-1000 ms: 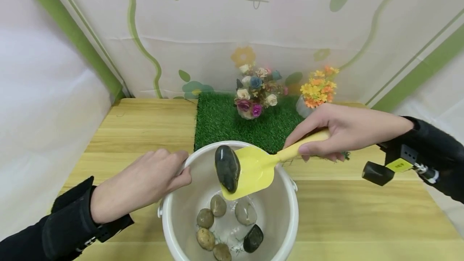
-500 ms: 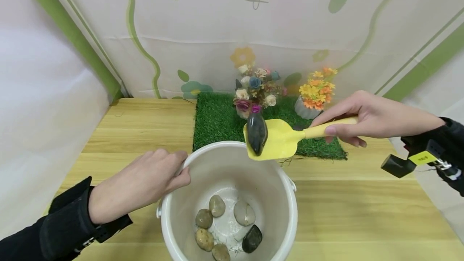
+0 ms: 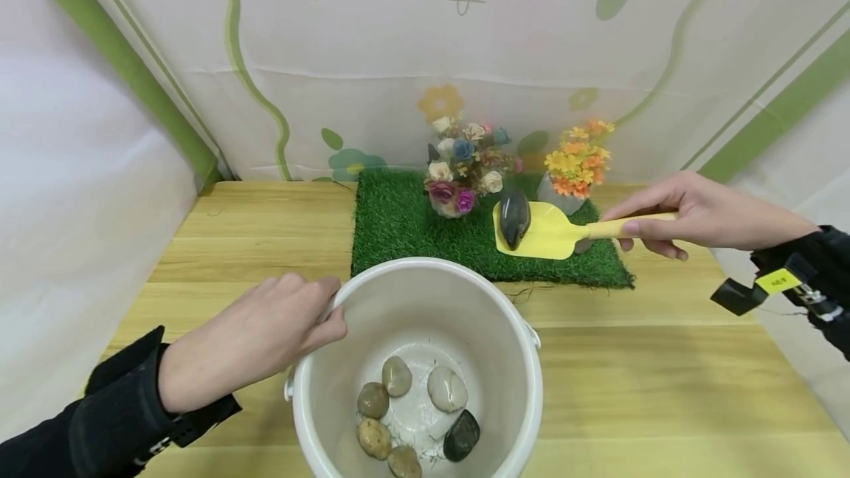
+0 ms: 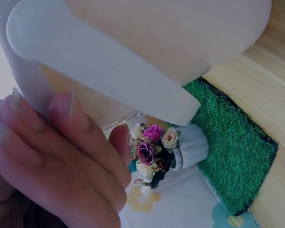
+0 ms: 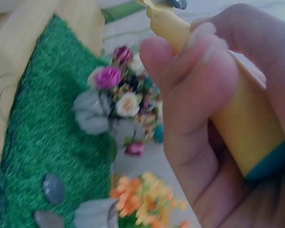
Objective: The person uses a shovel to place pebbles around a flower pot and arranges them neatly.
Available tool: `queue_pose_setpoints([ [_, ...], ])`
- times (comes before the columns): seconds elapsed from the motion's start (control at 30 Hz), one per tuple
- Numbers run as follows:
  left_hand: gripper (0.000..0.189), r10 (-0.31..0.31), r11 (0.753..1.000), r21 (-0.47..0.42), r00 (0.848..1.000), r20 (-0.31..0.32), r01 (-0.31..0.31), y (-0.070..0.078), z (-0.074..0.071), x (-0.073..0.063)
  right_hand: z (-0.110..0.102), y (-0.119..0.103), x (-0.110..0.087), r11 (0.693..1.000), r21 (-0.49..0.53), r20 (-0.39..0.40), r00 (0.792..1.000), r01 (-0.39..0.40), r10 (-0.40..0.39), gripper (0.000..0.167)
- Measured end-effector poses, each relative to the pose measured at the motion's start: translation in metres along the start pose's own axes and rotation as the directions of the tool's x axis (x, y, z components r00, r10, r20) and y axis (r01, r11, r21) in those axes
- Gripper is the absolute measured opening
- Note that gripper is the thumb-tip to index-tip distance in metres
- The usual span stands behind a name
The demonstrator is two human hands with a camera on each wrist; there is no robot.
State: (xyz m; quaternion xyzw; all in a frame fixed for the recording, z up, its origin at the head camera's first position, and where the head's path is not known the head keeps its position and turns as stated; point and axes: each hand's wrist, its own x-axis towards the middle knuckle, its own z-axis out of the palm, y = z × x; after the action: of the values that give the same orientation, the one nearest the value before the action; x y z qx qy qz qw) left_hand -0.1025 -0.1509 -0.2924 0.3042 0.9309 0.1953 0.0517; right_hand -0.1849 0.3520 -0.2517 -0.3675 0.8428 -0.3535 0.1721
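Note:
My right hand [image 3: 684,216] grips the handle of a yellow toy shovel [image 3: 547,233]. On its blade lies a smooth dark stone [image 3: 514,218], and the blade is over the green artificial grass mat [image 3: 405,223]. My left hand [image 3: 265,338] holds the left rim of a white bucket [image 3: 418,264]. Inside the bucket, at the bottom, are several stones: brown ones such as this pebble [image 3: 374,438], a pale stone [image 3: 447,389] and a black stone [image 3: 461,435]. In the left wrist view the curled fingers [image 4: 61,156] are beside the bucket's white handle [image 4: 109,71].
Artificial flowers in a pot [image 3: 458,175] stand on the mat, with orange and yellow flowers [image 3: 576,161] in a second pot to the right. Two dark stones, one a grey oval stone [image 5: 53,189], lie on the mat near that pot. A printed curtain hangs behind the wooden table [image 3: 259,231].
My right hand has carried the shovel and its dark stone from above the bucket, right and away, to over the mat. The left hand keeps its hold on the rim.

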Motion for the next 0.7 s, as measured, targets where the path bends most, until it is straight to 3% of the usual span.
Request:
queue_pose_setpoints([
  [0.5,0.023,0.001,1.000,-0.003,1.000,0.002,-0.001,-0.001,-0.001,0.000,0.003,0.073,-0.014,0.994,0.079,-0.022,0.997,-0.074,0.076,0.031],
  [0.7,0.022,0.009,1.000,-0.009,1.000,0.001,-0.009,-0.003,0.000,-0.001,0.004,0.095,-0.016,0.981,0.106,-0.016,0.986,-0.162,0.165,0.031],
])
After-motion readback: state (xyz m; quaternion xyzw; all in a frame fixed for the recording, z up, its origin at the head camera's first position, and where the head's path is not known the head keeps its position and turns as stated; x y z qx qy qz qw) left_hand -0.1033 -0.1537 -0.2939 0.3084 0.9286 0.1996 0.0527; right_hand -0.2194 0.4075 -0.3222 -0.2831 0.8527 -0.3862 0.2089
